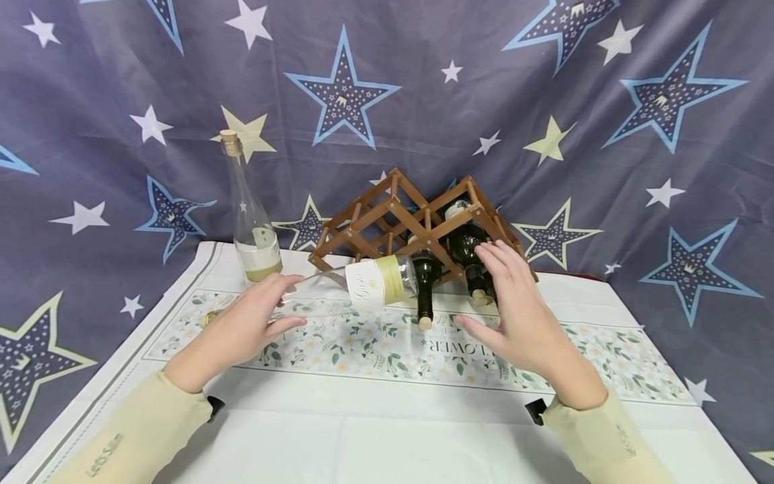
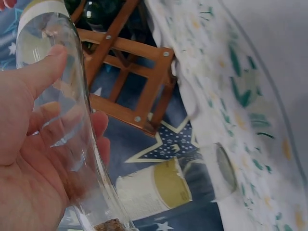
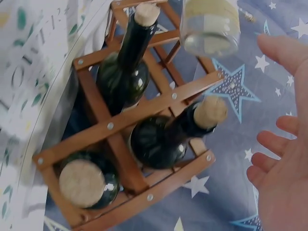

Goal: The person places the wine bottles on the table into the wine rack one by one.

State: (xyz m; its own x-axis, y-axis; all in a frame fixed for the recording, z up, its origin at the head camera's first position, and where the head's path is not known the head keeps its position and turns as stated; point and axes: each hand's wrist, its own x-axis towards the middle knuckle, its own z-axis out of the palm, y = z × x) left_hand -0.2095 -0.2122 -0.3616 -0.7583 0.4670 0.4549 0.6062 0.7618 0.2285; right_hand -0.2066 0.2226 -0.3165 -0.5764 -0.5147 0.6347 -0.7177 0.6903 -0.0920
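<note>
My left hand grips the slim neck of a clear glass bottle with a white and yellow-green label. The bottle lies sideways above the table, its base toward the right and its corked end to the left. In the left wrist view, thumb and fingers curl round the clear glass. My right hand is apart from the bottle, fingers spread and holding nothing, in front of a wooden wine rack. Corked dark green bottles lie in the rack, necks pointing outward; three show in the right wrist view.
A second clear corked bottle stands upright at the back left of the table. A floral runner crosses the white tablecloth. Behind the table hangs a dark curtain printed with stars.
</note>
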